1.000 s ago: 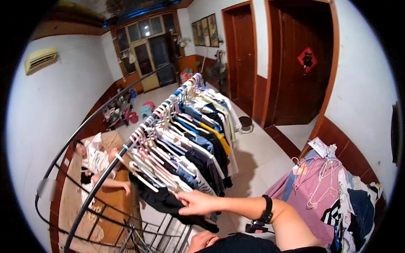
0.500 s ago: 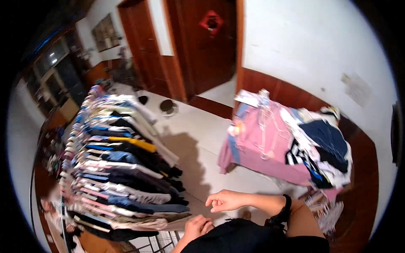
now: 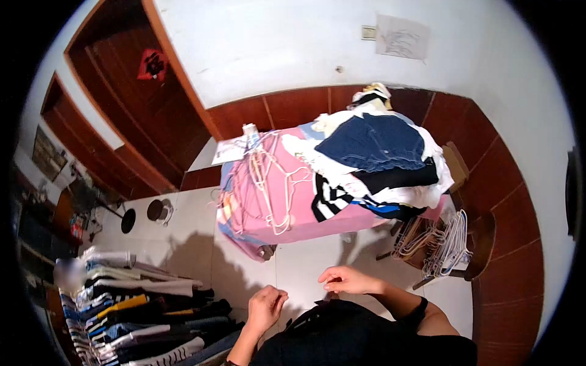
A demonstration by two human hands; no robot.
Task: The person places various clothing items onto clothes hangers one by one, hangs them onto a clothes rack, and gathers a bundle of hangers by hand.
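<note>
My left hand (image 3: pixel 266 308) is held in front of my body with its fingers curled in, and nothing shows in it. To its right, my right hand (image 3: pixel 349 281) is empty, its fingers loosely bent and apart from the thumb. Both hands are in the air, short of a table draped with a pink cloth (image 3: pixel 305 226). On that cloth lie several pale clothes hangers (image 3: pixel 287 189) and a heap of clothes, topped by a dark blue denim garment (image 3: pixel 375 143).
A rack of hanging clothes (image 3: pixel 152 305) stands at lower left. To the right, more hangers (image 3: pixel 448 247) are piled on a wooden chair (image 3: pixel 485 244). A round stool (image 3: pixel 160 211) is on the tiled floor near the door (image 3: pixel 131 91).
My view has swung right, so the table is now central and the rack has slid to the lower left. My hands remain in front of me, and the left one is raised a little.
</note>
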